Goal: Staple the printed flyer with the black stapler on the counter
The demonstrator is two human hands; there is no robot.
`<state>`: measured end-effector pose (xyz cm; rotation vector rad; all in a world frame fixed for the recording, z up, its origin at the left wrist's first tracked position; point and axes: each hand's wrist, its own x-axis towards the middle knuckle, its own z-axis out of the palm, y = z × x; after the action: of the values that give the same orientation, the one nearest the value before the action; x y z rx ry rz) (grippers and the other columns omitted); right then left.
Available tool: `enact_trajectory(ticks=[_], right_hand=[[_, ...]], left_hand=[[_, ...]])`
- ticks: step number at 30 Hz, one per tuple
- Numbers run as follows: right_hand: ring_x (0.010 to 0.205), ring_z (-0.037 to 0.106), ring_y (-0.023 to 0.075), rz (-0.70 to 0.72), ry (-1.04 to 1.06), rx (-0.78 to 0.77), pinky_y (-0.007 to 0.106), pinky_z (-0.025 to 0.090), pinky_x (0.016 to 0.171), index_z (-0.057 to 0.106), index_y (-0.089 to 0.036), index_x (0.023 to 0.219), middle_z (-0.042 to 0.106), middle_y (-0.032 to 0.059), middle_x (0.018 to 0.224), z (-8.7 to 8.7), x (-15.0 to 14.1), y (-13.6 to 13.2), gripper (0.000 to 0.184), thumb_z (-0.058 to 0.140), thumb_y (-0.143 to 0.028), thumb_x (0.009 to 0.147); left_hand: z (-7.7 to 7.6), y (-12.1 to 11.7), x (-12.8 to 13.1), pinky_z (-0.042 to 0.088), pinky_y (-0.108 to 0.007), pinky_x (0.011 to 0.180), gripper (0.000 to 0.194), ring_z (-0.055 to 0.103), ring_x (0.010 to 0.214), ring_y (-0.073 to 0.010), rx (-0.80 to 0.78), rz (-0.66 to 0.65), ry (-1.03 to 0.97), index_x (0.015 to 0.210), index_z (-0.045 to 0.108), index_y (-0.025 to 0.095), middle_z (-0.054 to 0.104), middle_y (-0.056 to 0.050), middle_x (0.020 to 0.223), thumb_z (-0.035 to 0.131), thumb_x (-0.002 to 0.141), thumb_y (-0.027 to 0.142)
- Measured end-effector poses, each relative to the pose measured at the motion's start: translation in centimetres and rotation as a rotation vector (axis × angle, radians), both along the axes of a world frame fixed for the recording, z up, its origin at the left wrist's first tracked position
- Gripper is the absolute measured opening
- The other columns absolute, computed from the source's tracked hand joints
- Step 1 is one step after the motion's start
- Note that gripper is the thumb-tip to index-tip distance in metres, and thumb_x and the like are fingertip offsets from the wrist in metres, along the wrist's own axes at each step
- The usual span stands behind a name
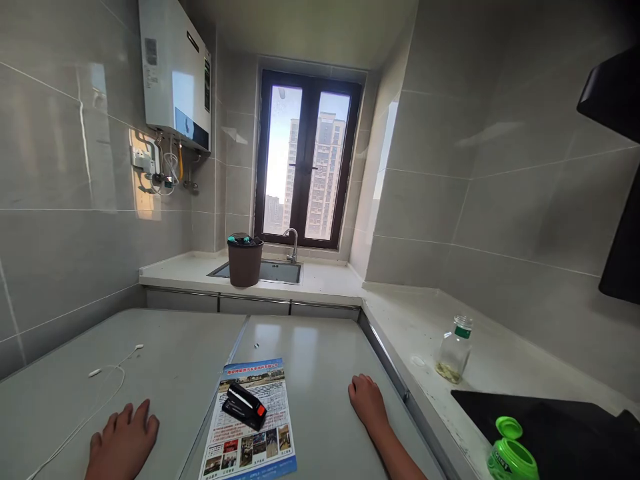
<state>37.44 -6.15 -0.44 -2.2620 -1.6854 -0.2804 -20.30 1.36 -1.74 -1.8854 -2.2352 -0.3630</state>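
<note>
My left hand [124, 437] lies palm down on the grey table, fingers spread, holding nothing. Beside it runs a white cable [107, 399] with two small ends. Between my hands a printed leaflet [273, 407] with blue bands and photos lies flat. On top of it rests a black stapler [244, 405] with a red part at one end. My right hand [367, 399] rests on the table to the leaflet's right, fingers curled in, with nothing seen in them. Small metallic bits [257, 345], perhaps staples, lie just beyond the leaflet.
A clear glass jar [454, 353] with pale bits inside and an opened green container [513, 460] stand on the right counter near a black hob [550, 420]. A brown bucket [245, 263] stands at the sink [280, 272]. A seam [220, 383] crosses the table.
</note>
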Motion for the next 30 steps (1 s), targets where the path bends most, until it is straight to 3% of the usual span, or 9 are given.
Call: enact_trajectory(ticks=[3,7,16,19,22,25,27,30], right_hand=[[0.092,0.064,0.0213,0.014,-0.002,0.010,0.029,0.040,0.079,0.069,-0.019,0.081,0.070,0.0072,0.090,-0.4,0.1,0.1,0.030,0.044,-0.015,0.097],[0.089,0.065,0.0222,0.032,0.005,0.026,0.030,0.041,0.077,0.069,-0.019,0.080,0.070,0.0079,0.088,-0.9,0.3,0.4,0.031,0.044,-0.015,0.097],[0.088,0.065,0.0244,0.052,0.013,0.059,0.033,0.042,0.078,0.066,-0.021,0.076,0.069,0.0084,0.085,-1.2,0.4,0.5,0.033,0.041,-0.017,0.098],[0.086,0.063,0.0224,0.134,0.110,0.142,0.032,0.042,0.079,0.062,-0.022,0.075,0.066,0.0070,0.084,-0.1,-3.4,0.3,0.039,0.034,-0.024,0.103],[0.088,0.063,0.0198,0.414,0.359,0.191,0.028,0.044,0.081,0.060,-0.024,0.079,0.065,0.0042,0.090,1.3,-10.1,0.6,0.033,0.038,-0.032,0.103],[0.102,0.063,0.0216,0.563,0.534,0.135,0.029,0.047,0.087,0.063,-0.026,0.100,0.065,0.0043,0.109,2.6,-17.0,1.1,0.018,0.053,-0.039,0.096],[0.114,0.060,0.0248,0.606,0.588,0.070,0.032,0.047,0.094,0.062,-0.026,0.115,0.062,0.0062,0.124,3.1,-20.5,1.4,0.030,0.062,-0.043,0.089],[0.122,0.056,0.0292,0.645,0.609,0.007,0.037,0.044,0.102,0.059,-0.027,0.124,0.059,0.0079,0.133,3.0,-23.7,1.8,0.051,0.073,-0.047,0.078]], left_hand=[[-1.2,0.6,-0.4,0.032,-0.057,0.104,0.052,0.043,0.136,-0.0424,-0.003,-0.012,0.100,0.138,0.059,0.010,0.053,-0.025,0.145,0.035,0.094,0.026],[-2.2,1.0,-0.8,0.033,-0.057,0.105,0.052,0.044,0.137,-0.0408,0.029,0.011,0.079,0.139,0.058,0.011,0.054,-0.023,0.145,0.039,0.092,0.026],[-2.3,1.1,-0.9,0.035,-0.058,0.105,0.054,0.045,0.137,-0.0407,0.054,0.001,-0.010,0.138,0.059,0.011,0.058,-0.022,0.142,0.039,0.091,0.028],[-1.9,0.8,-0.4,0.035,-0.057,0.105,0.053,0.046,0.136,-0.0403,0.049,0.019,-0.018,0.137,0.060,0.011,0.058,-0.022,0.141,0.042,0.090,0.027],[-0.9,0.3,0.3,0.036,-0.059,0.103,0.049,0.047,0.134,-0.0400,0.059,0.045,0.016,0.133,0.063,0.011,0.059,-0.023,0.139,0.041,0.091,0.023],[0.6,-0.4,1.3,0.033,-0.062,0.105,0.044,0.044,0.135,-0.0411,0.128,0.006,0.097,0.120,0.069,0.009,0.057,-0.026,0.140,0.038,0.091,0.017],[1.5,-0.6,2.7,0.035,-0.055,0.107,0.041,0.049,0.130,-0.0376,0.150,-0.096,0.068,0.114,0.071,0.010,0.059,-0.024,0.137,0.039,0.089,0.014],[1.7,-0.7,6.3,0.045,-0.043,0.100,0.039,0.061,0.112,-0.0303,0.115,-0.316,-0.156,0.110,0.072,0.014,0.066,-0.018,0.122,0.039,0.091,0.016]])
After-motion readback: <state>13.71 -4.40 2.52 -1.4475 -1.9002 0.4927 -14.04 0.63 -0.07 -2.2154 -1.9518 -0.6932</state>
